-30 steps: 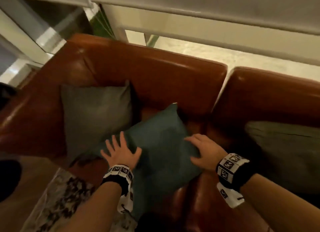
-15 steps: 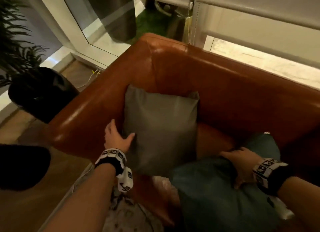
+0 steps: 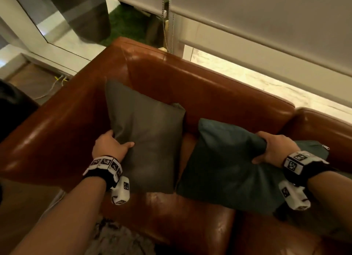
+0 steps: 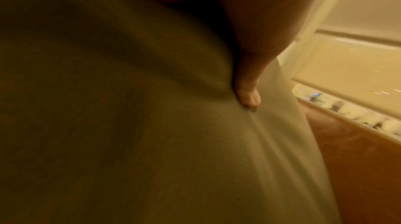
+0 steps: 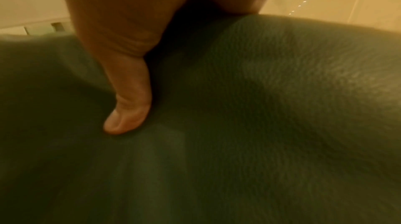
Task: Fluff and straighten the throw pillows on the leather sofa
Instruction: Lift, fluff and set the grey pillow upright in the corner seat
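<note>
Against the left armrest of the glossy brown leather sofa (image 3: 219, 94), the left hand (image 3: 110, 146) grips the left edge of the square grey fabric throw pillow (image 3: 150, 140), thumb laid across its front and the other fingers curled out of sight behind it. Only the head view shows this pillow standing nearly upright in the sofa's back corner, its lower edge on the seat cushion; the left wrist view fills instead with blurred grey cloth (image 4: 195, 150), where the thumb (image 4: 247, 93) presses a fold into the weave, a detail the head view is too far off to give. To the right of the grey pillow, just beside it with a strip of seat showing between, the dark teal square throw pillow (image 3: 224, 163) leans tilted on the sofa seat, its cover bunched and creased. The right hand (image 3: 274, 148) clutches its upper right edge, fingers wrapped over the top and thumb underneath. The right wrist view shows the thumb (image 5: 128, 107) sunk into the pebbled teal fabric (image 5: 282, 90), though the rest of that hand is cut off at the frame's top. A small zipper pull (image 3: 326, 147) peeks out at the teal pillow's far right corner. Behind the sofa's back, pale roller blinds (image 3: 266, 26) hang with a bead chain (image 3: 167, 22).
</note>
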Demonstrator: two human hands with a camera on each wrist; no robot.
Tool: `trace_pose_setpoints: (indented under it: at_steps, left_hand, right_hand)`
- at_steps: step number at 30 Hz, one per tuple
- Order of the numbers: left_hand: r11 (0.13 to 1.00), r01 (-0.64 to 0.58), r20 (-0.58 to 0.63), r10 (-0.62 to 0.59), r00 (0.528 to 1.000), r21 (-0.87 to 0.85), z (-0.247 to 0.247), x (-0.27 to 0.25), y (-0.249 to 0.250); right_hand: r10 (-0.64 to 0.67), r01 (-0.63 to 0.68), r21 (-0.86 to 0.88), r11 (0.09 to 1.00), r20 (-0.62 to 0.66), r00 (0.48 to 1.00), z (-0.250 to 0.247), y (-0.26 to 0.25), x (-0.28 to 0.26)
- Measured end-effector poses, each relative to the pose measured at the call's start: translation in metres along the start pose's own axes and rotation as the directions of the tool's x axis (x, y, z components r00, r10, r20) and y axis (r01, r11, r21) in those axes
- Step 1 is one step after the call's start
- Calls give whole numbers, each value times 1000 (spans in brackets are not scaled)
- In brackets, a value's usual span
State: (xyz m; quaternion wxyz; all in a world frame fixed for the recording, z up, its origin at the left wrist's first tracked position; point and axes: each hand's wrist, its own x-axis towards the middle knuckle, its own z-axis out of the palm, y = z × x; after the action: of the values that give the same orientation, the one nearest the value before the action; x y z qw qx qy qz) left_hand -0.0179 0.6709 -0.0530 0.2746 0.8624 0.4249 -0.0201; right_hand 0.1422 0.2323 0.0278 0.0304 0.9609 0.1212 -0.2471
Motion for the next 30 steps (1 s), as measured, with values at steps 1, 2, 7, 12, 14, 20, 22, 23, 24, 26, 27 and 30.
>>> trace_pose_setpoints:
  at_steps: [1, 2, 7, 12, 14, 20, 22, 23, 24, 26, 27, 30]
  left_hand:
    - [995, -39, -20, 41, 999, 89, -14, -2, 8]
    - [979, -80, -34, 88, 996, 187, -28, -4, 15]
    - [896, -142, 57, 130, 990, 420, -52, 2, 19]
    - [847, 10, 118, -85, 989, 532, -21, 14, -6]
    - [841, 27, 104, -99, 990, 541, -16, 16, -11]
    - [785, -51, 51, 25, 998, 618, -31, 19, -14]
    - [771, -74, 54, 52, 997, 633, -33, 10, -15]
    - [772, -60, 53, 35, 998, 633, -35, 4, -20]
    - [776, -49, 60, 15, 998, 629, -30, -2, -21]
    - [795, -6, 78, -51, 996, 606, -31, -8, -37]
    - [807, 1, 94, -71, 993, 591, -32, -10, -45]
    - [854, -52, 124, -15, 992, 517, -39, -5, -69]
  right_hand:
    - [6, -5, 15, 1000, -23, 1000, -3, 1, 3]
    - [14, -12, 30, 999, -54, 998, -6, 2, 7]
    - [-3, 34, 187, 982, -161, 987, -8, -3, 52]
    - [-27, 29, 34, 999, -33, 999, 36, -19, 87]
    - [-20, 22, 45, 999, -47, 999, 47, -18, 90]
    - [-149, 159, 21, 987, -244, 958, 23, -14, 96]
    - [-149, 155, 6, 988, -246, 958, 18, -18, 99]
    - [-147, 150, -4, 989, -214, 966, 20, -23, 100]
    - [-129, 129, -11, 992, -174, 976, 24, -18, 100]
    - [-107, 105, -24, 994, -123, 987, 34, -24, 102]
    - [-85, 84, -22, 996, -110, 990, 35, -27, 102]
    - [-8, 10, 19, 1000, -89, 996, 27, -46, 97]
